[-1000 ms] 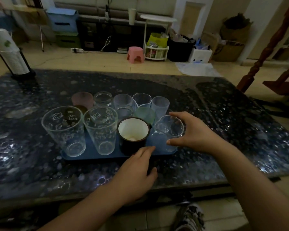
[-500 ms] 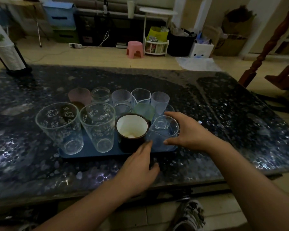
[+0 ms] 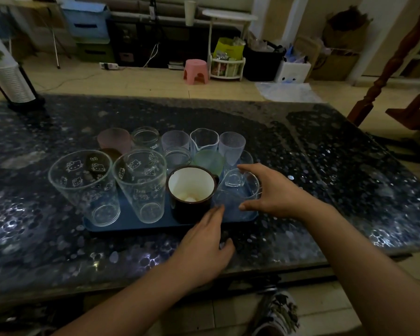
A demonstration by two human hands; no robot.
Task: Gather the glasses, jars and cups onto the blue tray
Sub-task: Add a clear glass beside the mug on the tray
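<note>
Blue tray [image 3: 112, 226] crowded, near table edge [image 3: 155, 284]

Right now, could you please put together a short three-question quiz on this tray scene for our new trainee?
1. True or false: the dark enamel mug stands on the blue tray.
2. Which hand curls around the clear glass at the tray's near right corner?
A. left hand
B. right hand
C. neither
3. Fill in: the two tall tumblers at the tray's near left carry a printed ____ pattern.

Key:
1. True.
2. B; the left hand rests on the table just in front of the tray, fingertips by the mug.
3. Cartoon cat; see the left tumbler and its neighbour.
</note>
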